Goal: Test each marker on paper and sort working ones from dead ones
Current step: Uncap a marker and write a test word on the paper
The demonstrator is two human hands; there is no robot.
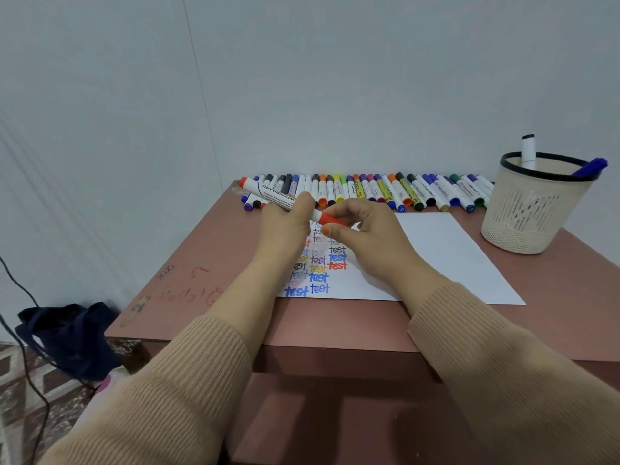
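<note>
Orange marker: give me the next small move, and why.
Probably push the cap home: the left hand grips the orange marker by its barrel, the right hand pinches its cap, and an orange-red "test" already sits on the paper.

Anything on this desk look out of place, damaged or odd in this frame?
Yes: the table carries red and dark scribbles near its left edge, off the paper. At the left end of the marker row, a few markers lie askew. The left hand and right hand hold the orange marker normally.
</note>
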